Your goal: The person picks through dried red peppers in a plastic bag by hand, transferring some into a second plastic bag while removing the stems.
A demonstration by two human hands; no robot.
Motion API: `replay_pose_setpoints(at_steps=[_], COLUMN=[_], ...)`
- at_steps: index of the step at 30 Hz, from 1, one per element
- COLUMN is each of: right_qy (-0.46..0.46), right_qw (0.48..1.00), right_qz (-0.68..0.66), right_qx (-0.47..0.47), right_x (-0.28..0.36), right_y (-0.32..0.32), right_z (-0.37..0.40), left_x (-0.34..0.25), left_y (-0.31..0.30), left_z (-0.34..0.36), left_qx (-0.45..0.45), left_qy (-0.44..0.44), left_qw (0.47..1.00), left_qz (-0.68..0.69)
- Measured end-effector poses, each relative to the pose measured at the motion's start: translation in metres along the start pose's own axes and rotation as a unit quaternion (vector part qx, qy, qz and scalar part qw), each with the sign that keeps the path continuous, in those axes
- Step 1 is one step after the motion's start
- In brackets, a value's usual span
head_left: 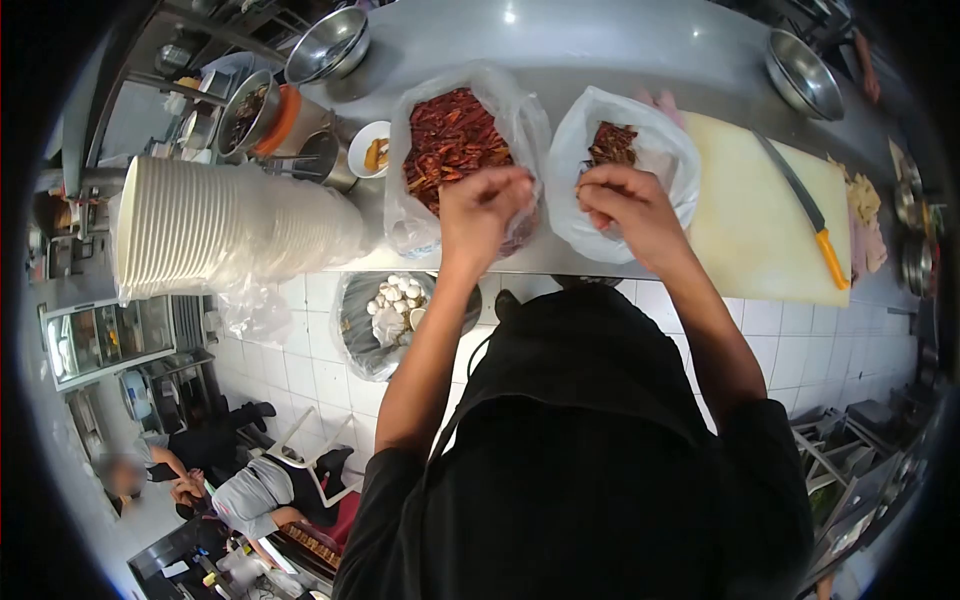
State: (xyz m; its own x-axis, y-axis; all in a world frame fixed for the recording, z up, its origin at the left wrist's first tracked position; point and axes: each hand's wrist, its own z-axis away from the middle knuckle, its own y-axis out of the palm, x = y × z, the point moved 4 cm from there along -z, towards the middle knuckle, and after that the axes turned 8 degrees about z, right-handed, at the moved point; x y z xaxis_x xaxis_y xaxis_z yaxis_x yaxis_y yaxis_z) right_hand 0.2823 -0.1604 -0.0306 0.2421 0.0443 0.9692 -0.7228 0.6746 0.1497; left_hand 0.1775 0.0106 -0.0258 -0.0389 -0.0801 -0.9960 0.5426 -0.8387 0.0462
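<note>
On the steel counter, a clear plastic bag [398,215] stands open, full of dried red chilies [455,135]. My left hand [483,212] is over the near side of these chilies, its fingers curled together; what they hold, if anything, is too small to tell. To the right, a white plastic bag [677,180] contains a smaller heap of darker chili pieces [612,144]. Above this bag's opening is my right hand [628,208], with thumb and fingers pinched together. Whatever lies between those fingertips cannot be made out.
A cutting board [740,220] with a yellow-handled knife [805,200] lies right. Stacked white containers [180,228], a small white bowl [362,150] and a metal bowl [328,46] are left. A lined bin [352,335] stands below the counter. People are at lower left.
</note>
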Motion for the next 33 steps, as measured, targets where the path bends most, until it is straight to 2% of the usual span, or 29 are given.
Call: replay_pose_setpoints(at_steps=[1,4,5,7,10,11,12,13,14,15,16,19,20,21,22,23,24,25,26,28,33], right_qy=[-0.010,-0.038,-0.064,-0.109,-0.236,-0.215,-0.288,-0.303,-0.295,-0.316,-0.188,-0.195,-0.174,-0.174,-0.122,-0.139,-0.108,-0.116,-0.107,-0.071,-0.074], right_qw=[0.999,0.987,0.981,0.968,0.943,0.966,0.936,0.944,0.942,0.875,0.828,0.832,0.812,0.871,0.894,0.924,0.885,0.846,0.835,0.782,0.732], right_qz=[0.015,0.039,0.045,0.055,0.093,0.003,0.153,0.110,0.148,0.322,0.451,0.428,0.462,0.393,0.388,0.342,0.453,0.515,0.521,0.580,0.656], right_qx=[-0.038,-0.154,-0.175,-0.220,-0.213,-0.146,-0.129,-0.064,0.063,0.177,0.273,0.293,0.310,0.240,0.189,0.104,-0.011,-0.075,-0.139,-0.216,-0.169], right_x=[0.000,0.009,0.017,0.027,0.041,0.032,0.024,0.009,-0.007,-0.023,-0.039,-0.034,-0.026,-0.020,-0.008,0.009,0.022,-0.003,0.002,0.001,-0.010], right_y=[0.000,0.005,0.011,0.027,0.086,0.117,0.145,0.180,0.214,0.240,0.252,0.239,0.220,0.185,0.150,0.112,0.072,0.024,-0.003,-0.039,-0.054], right_z=[0.000,0.000,0.001,0.003,0.005,0.003,0.001,0.001,-0.006,-0.012,-0.015,-0.006,-0.008,-0.006,-0.009,-0.009,-0.010,-0.030,-0.033,-0.041,-0.080], left_x=[-0.003,-0.015,-0.017,-0.059,-0.114,-0.128,-0.138,-0.146,-0.150,-0.150,-0.149,-0.138,-0.128,-0.117,-0.103,-0.089,-0.075,-0.064,-0.054,-0.046,-0.053], left_y=[-0.012,-0.042,-0.057,-0.078,-0.099,-0.100,-0.098,-0.095,-0.091,-0.089,-0.088,-0.099,-0.110,-0.121,-0.133,-0.144,-0.152,-0.157,-0.159,-0.155,-0.117], left_z=[-0.008,-0.026,-0.025,-0.004,0.031,0.040,0.046,0.053,0.058,0.062,0.065,0.080,0.087,0.094,0.102,0.109,0.113,0.116,0.118,0.118,0.106], left_qx=[-0.036,-0.071,-0.092,-0.129,-0.175,-0.175,-0.166,-0.159,-0.147,-0.130,-0.113,-0.099,-0.107,-0.116,-0.131,-0.145,-0.159,-0.161,-0.161,-0.160,-0.110], left_qy=[0.016,0.225,0.243,0.273,0.287,0.304,0.325,0.347,0.342,0.344,0.345,0.311,0.286,0.260,0.222,0.183,0.144,0.131,0.118,0.100,0.106], left_qw=[0.995,0.945,0.938,0.923,0.928,0.926,0.920,0.914,0.920,0.918,0.914,0.917,0.926,0.933,0.946,0.956,0.964,0.968,0.972,0.976,0.981], left_qz=[-0.094,-0.225,-0.230,-0.240,-0.161,-0.140,-0.139,-0.138,-0.123,-0.152,-0.183,-0.229,-0.224,-0.220,-0.199,-0.179,-0.157,-0.141,-0.124,-0.113,-0.119])
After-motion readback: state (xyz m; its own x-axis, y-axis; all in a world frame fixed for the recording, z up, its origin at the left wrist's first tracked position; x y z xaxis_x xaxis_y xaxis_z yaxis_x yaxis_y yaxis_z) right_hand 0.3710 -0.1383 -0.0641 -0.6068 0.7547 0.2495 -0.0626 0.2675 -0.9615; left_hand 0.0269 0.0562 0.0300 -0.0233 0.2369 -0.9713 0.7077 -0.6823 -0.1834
